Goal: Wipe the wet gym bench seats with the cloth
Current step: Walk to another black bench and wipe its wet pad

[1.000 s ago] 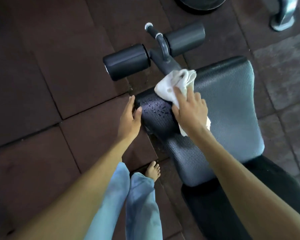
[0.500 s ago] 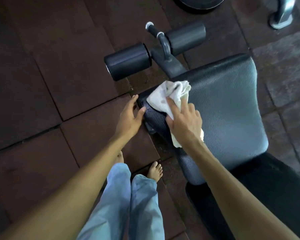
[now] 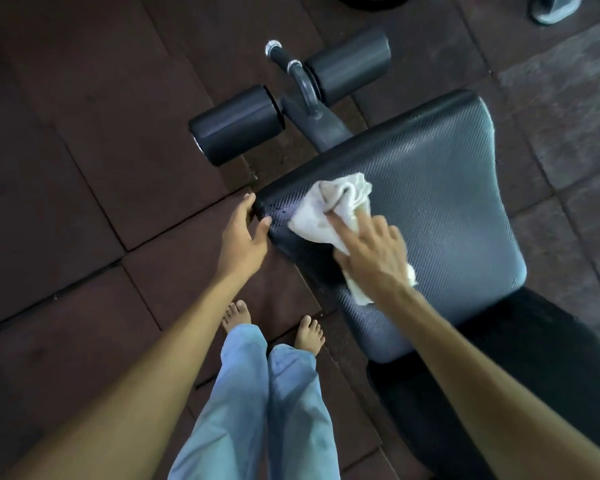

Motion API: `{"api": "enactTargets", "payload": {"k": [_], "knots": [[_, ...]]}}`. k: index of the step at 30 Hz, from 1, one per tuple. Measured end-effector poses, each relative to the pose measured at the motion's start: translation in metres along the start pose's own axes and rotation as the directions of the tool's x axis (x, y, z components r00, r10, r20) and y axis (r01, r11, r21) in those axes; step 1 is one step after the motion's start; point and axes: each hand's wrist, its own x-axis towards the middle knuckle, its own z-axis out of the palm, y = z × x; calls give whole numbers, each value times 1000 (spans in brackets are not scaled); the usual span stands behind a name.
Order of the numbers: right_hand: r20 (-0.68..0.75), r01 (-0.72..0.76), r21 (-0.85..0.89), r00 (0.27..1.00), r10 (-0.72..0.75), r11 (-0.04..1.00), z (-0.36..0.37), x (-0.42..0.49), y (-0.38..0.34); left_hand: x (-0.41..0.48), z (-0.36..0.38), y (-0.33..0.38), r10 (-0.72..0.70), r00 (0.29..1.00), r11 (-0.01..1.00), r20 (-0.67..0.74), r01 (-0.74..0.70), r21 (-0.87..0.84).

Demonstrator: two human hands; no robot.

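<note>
A grey textured gym bench seat (image 3: pixel 440 202) fills the middle right of the head view. My right hand (image 3: pixel 373 249) presses a crumpled white cloth (image 3: pixel 333 206) flat onto the seat's left part. A few water drops (image 3: pixel 279 213) still show near the seat's left corner, just left of the cloth. My left hand (image 3: pixel 245 239) grips that left corner of the seat, thumb on top and fingers around the edge.
Two black foam leg rollers (image 3: pixel 238 123) on a metal post (image 3: pixel 303 88) stand beyond the seat. A black back pad (image 3: pixel 534 368) continues at lower right. My bare feet (image 3: pixel 309 334) and light blue trousers are close to the bench on the rubber floor tiles (image 3: pixel 84 168).
My right hand has slid the cloth from the seat's far left edge toward me and inward across the wet patch. My left hand stays on the corner.
</note>
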Motion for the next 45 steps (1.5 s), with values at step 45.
{"api": "enactTargets", "payload": {"k": [45], "knots": [[-10,-320,-9,947,320,947,1,84,-90,-15,-62,-39,-219,975,975,-35,221,40]]}}
